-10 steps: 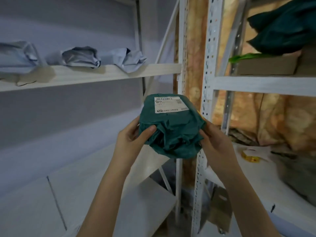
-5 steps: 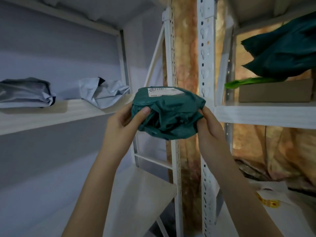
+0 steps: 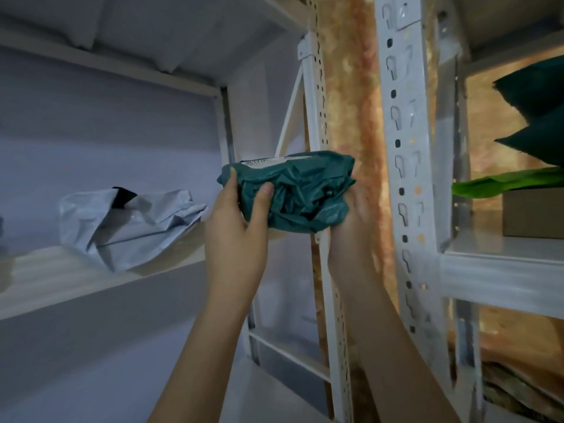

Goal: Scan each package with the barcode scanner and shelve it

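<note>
Two bare forearms rise from the bottom of the frame, lifting a crumpled teal poly-mailer package [image 3: 293, 193] in front of white slotted-steel shelving. The left hand [image 3: 235, 230] grips the package's left end, thumb pressed into the wrinkled near face and a fingertip curled over its top edge. The right hand [image 3: 351, 227] cups the right end from below and behind, its fingers mostly hidden by the plastic. The package is held roughly level at the height of the left bay's wooden shelf [image 3: 61, 279], right beside that shelf's open end and not resting on it; its white shipping label [image 3: 268, 161] faces upward, seen edge-on, the print unreadable. Just behind the package stand two perforated uprights [image 3: 406, 166], with a mottled orange-brown wall between them. Farther left, a rumpled grey mailer bag [image 3: 131, 224] with a dark flap lies on the wooden shelf. In the right bay, a brown cardboard box [image 3: 534, 215] sits on a white shelf beneath a bright green bag [image 3: 512, 184] and dark green parcels [image 3: 537, 117].
</note>
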The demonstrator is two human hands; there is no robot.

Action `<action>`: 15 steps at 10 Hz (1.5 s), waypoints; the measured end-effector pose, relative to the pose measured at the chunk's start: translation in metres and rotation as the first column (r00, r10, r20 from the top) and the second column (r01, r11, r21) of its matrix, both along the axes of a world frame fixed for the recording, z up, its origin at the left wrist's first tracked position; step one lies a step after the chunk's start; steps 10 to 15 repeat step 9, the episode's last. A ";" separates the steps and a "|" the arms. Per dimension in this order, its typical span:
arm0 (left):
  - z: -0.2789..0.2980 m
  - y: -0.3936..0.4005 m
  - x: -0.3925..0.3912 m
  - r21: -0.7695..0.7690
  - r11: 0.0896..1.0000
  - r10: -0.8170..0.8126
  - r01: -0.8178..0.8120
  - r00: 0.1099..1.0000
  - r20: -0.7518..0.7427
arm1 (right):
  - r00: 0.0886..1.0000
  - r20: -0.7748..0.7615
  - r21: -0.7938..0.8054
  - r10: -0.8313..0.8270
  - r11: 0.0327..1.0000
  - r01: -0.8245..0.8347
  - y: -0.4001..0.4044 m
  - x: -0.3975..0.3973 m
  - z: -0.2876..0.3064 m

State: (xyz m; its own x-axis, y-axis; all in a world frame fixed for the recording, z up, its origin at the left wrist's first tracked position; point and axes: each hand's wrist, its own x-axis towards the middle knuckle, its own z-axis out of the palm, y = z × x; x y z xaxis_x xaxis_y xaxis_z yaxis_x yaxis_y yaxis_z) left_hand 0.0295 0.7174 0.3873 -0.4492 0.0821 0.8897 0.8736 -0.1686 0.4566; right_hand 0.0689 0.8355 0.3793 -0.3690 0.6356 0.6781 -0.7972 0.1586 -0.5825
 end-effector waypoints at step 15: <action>0.000 0.048 -0.054 -0.046 0.594 0.783 -0.803 0.590 -0.199 | 0.891 0.042 0.322 -0.452 0.851 0.416 0.057 -0.119 -0.017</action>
